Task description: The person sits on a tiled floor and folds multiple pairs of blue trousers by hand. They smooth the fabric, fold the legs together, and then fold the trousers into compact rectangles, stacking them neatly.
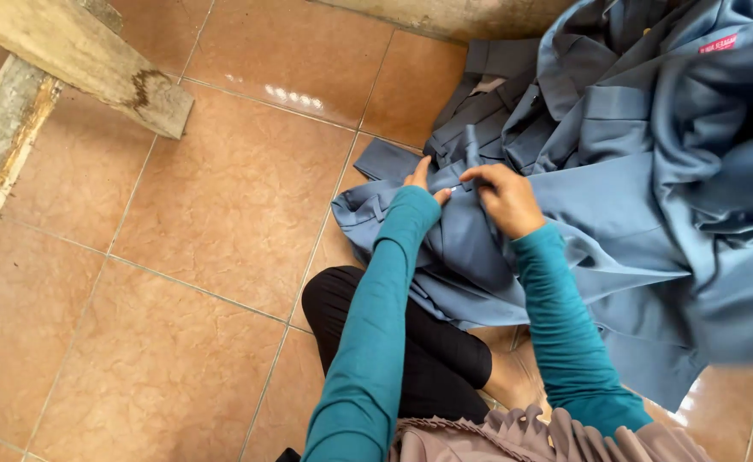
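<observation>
A pile of grey-blue trousers [642, 162] lies on the tiled floor in front of me. My left hand [422, 177] and my right hand [503, 198] meet at the waistband of the nearest pair, fingers pinching the cloth around a small metal fastener between them. Both arms wear teal sleeves. Most of my left hand is hidden behind its sleeve. The cloth under the hands drapes over my black-clad knee [342, 299].
Brown glossy floor tiles [222, 214] spread to the left. A weathered wooden beam [77, 60] and a rough plank cross the top left corner. A wall base runs along the top. More folded blue garments heap up at the right, one with a small red tag [718, 44].
</observation>
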